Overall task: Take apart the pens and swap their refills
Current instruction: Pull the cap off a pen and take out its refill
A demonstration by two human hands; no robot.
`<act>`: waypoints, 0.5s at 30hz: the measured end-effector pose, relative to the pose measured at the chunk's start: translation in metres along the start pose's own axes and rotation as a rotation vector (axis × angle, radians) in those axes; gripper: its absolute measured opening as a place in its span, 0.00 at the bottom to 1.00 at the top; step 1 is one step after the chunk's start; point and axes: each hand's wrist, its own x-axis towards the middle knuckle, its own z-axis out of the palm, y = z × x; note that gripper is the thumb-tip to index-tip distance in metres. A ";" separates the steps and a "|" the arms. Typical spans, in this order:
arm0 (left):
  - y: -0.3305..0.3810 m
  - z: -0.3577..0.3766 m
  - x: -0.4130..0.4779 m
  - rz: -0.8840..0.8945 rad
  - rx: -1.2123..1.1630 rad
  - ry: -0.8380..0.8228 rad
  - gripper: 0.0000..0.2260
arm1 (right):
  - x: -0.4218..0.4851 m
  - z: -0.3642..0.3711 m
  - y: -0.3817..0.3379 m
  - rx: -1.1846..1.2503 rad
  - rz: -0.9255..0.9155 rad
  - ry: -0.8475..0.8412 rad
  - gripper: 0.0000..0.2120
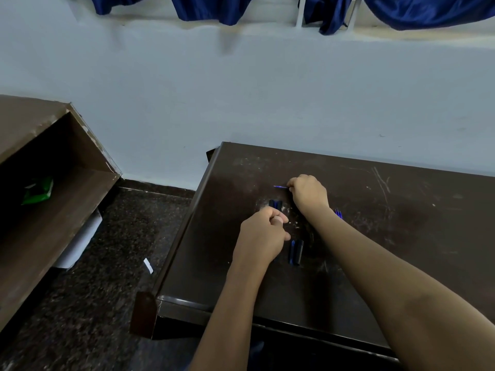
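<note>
On the dark brown table [375,236] my right hand [308,194] is closed around a thin blue refill [280,186] whose tip pokes out to the left. My left hand [263,236] is curled into a fist nearer the table's left side; what it holds is hidden. Two dark pen pieces [275,204] lie just beyond its knuckles. A blue pen part and a black pen part [296,252] lie side by side to the right of my left hand. More blue pen bits [338,213] peek out behind my right forearm.
The table's left edge [184,228] drops to a dark speckled floor [107,290] with a white scrap [148,265]. A brown shelf unit [53,170] stands at the left with a green packet [37,190] inside. A pale wall [241,89] is right behind the table.
</note>
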 end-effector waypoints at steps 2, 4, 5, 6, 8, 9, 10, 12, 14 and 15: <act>0.000 0.001 0.000 0.004 0.000 0.003 0.11 | 0.000 0.001 0.000 -0.027 -0.019 0.011 0.14; 0.000 0.001 0.000 0.004 -0.007 0.005 0.11 | -0.001 0.001 0.001 -0.068 -0.041 0.020 0.14; 0.000 0.002 0.000 0.004 -0.010 0.006 0.11 | -0.002 0.001 0.002 -0.081 -0.048 0.022 0.14; 0.000 0.002 0.000 0.003 -0.012 0.006 0.11 | -0.002 0.002 0.002 -0.090 -0.053 0.025 0.14; 0.001 0.003 0.000 0.001 -0.014 0.005 0.11 | -0.002 0.002 0.003 -0.104 -0.058 0.030 0.13; 0.001 0.003 -0.001 0.002 -0.014 0.004 0.11 | -0.002 0.001 0.003 -0.108 -0.059 0.032 0.13; 0.001 0.003 0.000 0.003 -0.013 0.005 0.11 | -0.002 0.001 0.002 -0.105 -0.060 0.035 0.13; 0.002 0.003 0.000 -0.006 -0.005 0.003 0.11 | -0.005 -0.002 0.002 -0.048 -0.045 0.062 0.13; 0.003 0.002 0.001 -0.023 0.023 -0.006 0.12 | -0.013 -0.008 0.003 0.090 0.010 0.136 0.14; 0.003 0.002 0.001 -0.032 0.037 -0.003 0.13 | -0.018 -0.012 0.006 0.180 0.057 0.185 0.14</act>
